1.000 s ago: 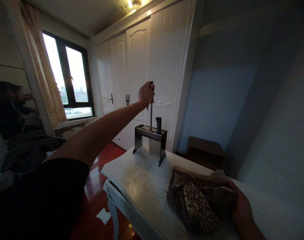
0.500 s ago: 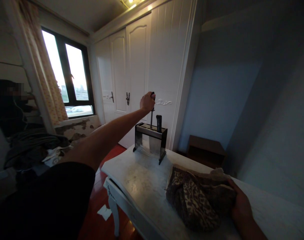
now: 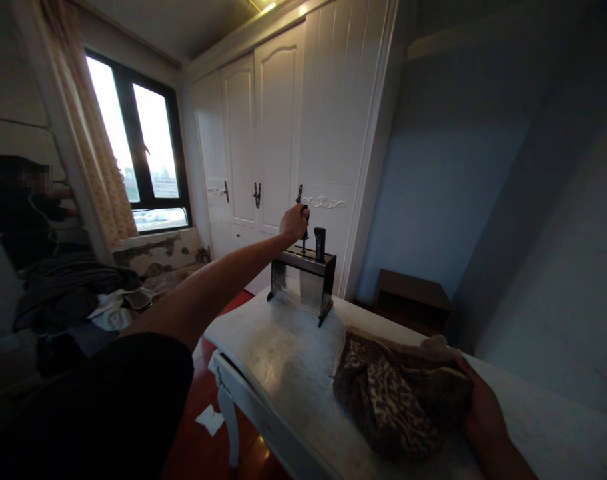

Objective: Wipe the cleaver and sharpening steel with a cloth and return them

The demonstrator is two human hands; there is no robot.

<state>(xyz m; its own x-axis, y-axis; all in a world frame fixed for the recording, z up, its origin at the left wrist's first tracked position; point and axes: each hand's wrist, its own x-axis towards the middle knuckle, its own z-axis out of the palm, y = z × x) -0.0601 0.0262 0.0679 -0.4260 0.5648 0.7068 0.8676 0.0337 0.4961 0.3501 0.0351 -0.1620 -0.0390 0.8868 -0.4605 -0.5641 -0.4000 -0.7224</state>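
My left hand (image 3: 294, 223) is closed around the black handle of a sharpening steel (image 3: 304, 244). Only a short stretch of its thin metal rod shows above the slotted top of a knife block (image 3: 309, 283); the rest is inside. Beside it in the block, a second black handle (image 3: 320, 244) stands upright, its lower part hidden. The block has clear and metallic sides with dark ends and feet. At the lower right, my right hand (image 3: 483, 408) grips the edge of a crumpled brown towel (image 3: 393, 400) with a pale pattern, resting on the white table (image 3: 278, 360).
A white wardrobe (image 3: 333, 120) rises behind the table, and a low brown cabinet (image 3: 416, 293) stands by the right wall. Left are a window (image 3: 156, 143), piled clothes (image 3: 78, 287) and a person in dark clothing (image 3: 20, 213). A white paper (image 3: 210, 420) lies on the red floor.
My left hand has moved down, and the steel's rod has slid deeper into the knife block. My right hand keeps its hold on the towel, nearly still.
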